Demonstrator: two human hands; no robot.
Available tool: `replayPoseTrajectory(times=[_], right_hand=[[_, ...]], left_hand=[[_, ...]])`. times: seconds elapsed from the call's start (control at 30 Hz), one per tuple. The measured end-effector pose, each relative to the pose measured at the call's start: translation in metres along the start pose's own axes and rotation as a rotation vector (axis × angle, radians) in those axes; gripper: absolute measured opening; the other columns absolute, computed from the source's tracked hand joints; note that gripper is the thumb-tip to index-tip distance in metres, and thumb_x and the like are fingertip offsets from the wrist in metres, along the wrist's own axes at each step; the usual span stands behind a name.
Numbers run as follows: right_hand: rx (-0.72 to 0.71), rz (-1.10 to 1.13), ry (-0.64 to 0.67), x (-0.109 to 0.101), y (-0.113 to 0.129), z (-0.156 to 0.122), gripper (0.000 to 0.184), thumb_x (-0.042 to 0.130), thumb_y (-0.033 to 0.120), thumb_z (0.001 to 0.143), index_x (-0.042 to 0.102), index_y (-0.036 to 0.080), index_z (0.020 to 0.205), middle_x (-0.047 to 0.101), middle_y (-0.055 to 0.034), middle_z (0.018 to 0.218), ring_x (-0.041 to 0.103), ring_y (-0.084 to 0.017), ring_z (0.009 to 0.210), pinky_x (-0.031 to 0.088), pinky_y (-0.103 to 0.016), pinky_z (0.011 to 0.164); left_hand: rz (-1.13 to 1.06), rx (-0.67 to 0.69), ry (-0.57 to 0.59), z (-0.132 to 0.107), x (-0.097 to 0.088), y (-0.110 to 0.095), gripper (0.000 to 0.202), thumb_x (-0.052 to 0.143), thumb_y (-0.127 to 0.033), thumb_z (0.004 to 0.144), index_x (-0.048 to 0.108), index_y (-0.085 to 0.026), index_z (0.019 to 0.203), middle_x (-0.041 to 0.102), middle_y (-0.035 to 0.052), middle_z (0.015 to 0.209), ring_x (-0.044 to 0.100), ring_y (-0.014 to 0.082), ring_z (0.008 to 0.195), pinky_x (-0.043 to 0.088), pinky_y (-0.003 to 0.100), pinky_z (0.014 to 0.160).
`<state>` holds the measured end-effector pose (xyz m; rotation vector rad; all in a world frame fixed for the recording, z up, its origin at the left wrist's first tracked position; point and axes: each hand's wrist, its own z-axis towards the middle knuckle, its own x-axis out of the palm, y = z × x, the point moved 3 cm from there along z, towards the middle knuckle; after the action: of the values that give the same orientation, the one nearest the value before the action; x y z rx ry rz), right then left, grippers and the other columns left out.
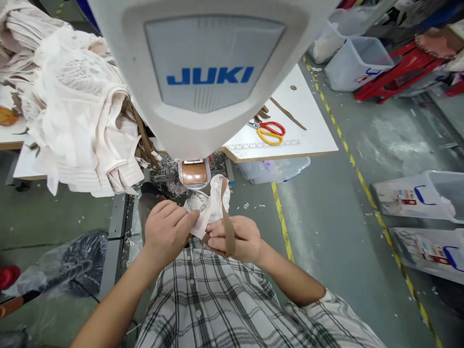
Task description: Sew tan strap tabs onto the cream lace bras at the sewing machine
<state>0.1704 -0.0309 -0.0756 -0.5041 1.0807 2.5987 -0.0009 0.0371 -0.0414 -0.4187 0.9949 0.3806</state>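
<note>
A white lace bra (203, 217) is held up close in front of my plaid shirt. Along one side of it runs a brown fabric strip (227, 227), which bends in a loop over the fingers at the right. My left hand (168, 232) is closed on the bra's left edge, thumb pressed on the white cloth. From the other side my right hand (241, 237) grips the lower part of the bra and the strip with bent fingers; part of the cloth is hidden behind them. The sewing machine head (213, 87) stands just beyond, above a brown pad.
Stacked white lace bras (83, 111) lie on the table at the left. Scissors (270, 133) with red and yellow handles rest on the white tabletop (311, 140), near brown strips. Plastic bins (357, 63) and a red stool (402, 70) stand on the floor at the right.
</note>
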Motion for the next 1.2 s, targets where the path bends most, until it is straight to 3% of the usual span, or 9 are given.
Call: replayPoseTrajectory(times=[0.27,0.4,0.57,0.67,0.77,0.83,0.93,1.07,1.2], right_hand=[[-0.006,-0.021,0.066,0.003,-0.003,-0.003,0.018,0.073,0.014,0.081,0.077,0.031,0.088,0.077,0.0012,0.085,0.076,-0.019,0.087,0.063,-0.027,0.08],[-0.04,0.008,0.022,0.003,-0.001,-0.002,0.021,0.075,0.014,0.08,0.077,0.03,0.093,0.076,0.0006,0.087,0.076,-0.019,0.089,0.063,-0.027,0.083],[0.084,0.081,0.082,0.007,-0.004,-0.001,0.022,0.075,0.014,0.078,0.077,0.033,0.089,0.075,0.0029,0.083,0.076,-0.018,0.088,0.064,-0.027,0.084],[0.049,0.068,0.05,0.006,0.0,0.003,0.022,0.074,0.013,0.079,0.076,0.032,0.09,0.075,0.0025,0.083,0.075,-0.018,0.088,0.063,-0.026,0.083],[0.041,0.093,-0.028,0.001,0.007,0.012,0.02,0.071,0.012,0.082,0.073,0.027,0.095,0.075,-0.0014,0.088,0.074,-0.018,0.089,0.062,-0.027,0.081],[0.239,0.136,-0.044,-0.002,0.005,0.02,0.012,0.068,0.016,0.085,0.072,0.024,0.093,0.073,-0.003,0.087,0.072,-0.017,0.084,0.06,-0.028,0.077],[0.684,0.344,-0.044,-0.002,-0.009,0.027,0.01,0.066,0.03,0.088,0.069,0.021,0.086,0.067,-0.0014,0.078,0.064,-0.014,0.072,0.054,-0.027,0.066],[0.965,0.782,-0.033,0.009,-0.023,0.028,0.022,0.069,0.039,0.084,0.064,0.018,0.084,0.059,0.0023,0.069,0.052,-0.01,0.057,0.045,-0.021,0.053],[1.051,0.933,-0.023,0.017,-0.028,0.024,0.023,0.073,0.039,0.082,0.063,0.018,0.083,0.054,0.0051,0.065,0.044,-0.006,0.051,0.035,-0.018,0.047]], left_hand=[[-0.031,-0.028,-0.036,-0.002,-0.002,0.0,0.014,0.054,-0.014,0.089,0.065,-0.02,0.095,0.064,0.0002,0.065,0.056,0.0156,0.064,0.045,0.033,0.073],[-0.033,-0.033,-0.069,-0.001,-0.004,0.0,0.017,0.052,-0.01,0.087,0.064,-0.019,0.095,0.064,0.0008,0.064,0.055,0.0162,0.063,0.045,0.034,0.073],[-0.054,-0.06,-0.091,-0.002,-0.004,0.002,0.016,0.053,-0.011,0.087,0.066,-0.018,0.093,0.063,0.0016,0.065,0.055,0.016,0.062,0.044,0.032,0.071],[-0.055,-0.081,-0.089,-0.003,-0.003,0.002,0.013,0.056,-0.013,0.087,0.068,-0.017,0.093,0.062,0.0017,0.062,0.054,0.0162,0.06,0.043,0.032,0.068],[-0.16,-0.214,0.018,-0.002,-0.001,0.003,0.013,0.057,-0.019,0.089,0.07,-0.019,0.087,0.061,0.0003,0.059,0.055,0.015,0.058,0.041,0.029,0.062],[-0.41,-0.385,0.207,-0.002,0.004,0.003,0.014,0.058,-0.025,0.089,0.072,-0.02,0.089,0.064,-0.0006,0.063,0.057,0.0134,0.059,0.04,0.025,0.058],[-0.868,-0.68,0.429,-0.007,0.012,0.0,0.023,0.059,-0.038,0.089,0.072,-0.019,0.089,0.066,-0.0004,0.069,0.056,0.0122,0.06,0.039,0.022,0.054],[-1.369,-1.057,0.469,-0.018,0.022,-0.006,0.037,0.071,-0.052,0.077,0.071,-0.015,0.081,0.058,-0.0001,0.063,0.048,0.0105,0.054,0.036,0.022,0.049],[-1.606,-1.204,0.442,-0.026,0.029,-0.009,0.039,0.081,-0.049,0.066,0.073,-0.015,0.084,0.059,0.0,0.064,0.047,0.0101,0.054,0.037,0.023,0.05]])
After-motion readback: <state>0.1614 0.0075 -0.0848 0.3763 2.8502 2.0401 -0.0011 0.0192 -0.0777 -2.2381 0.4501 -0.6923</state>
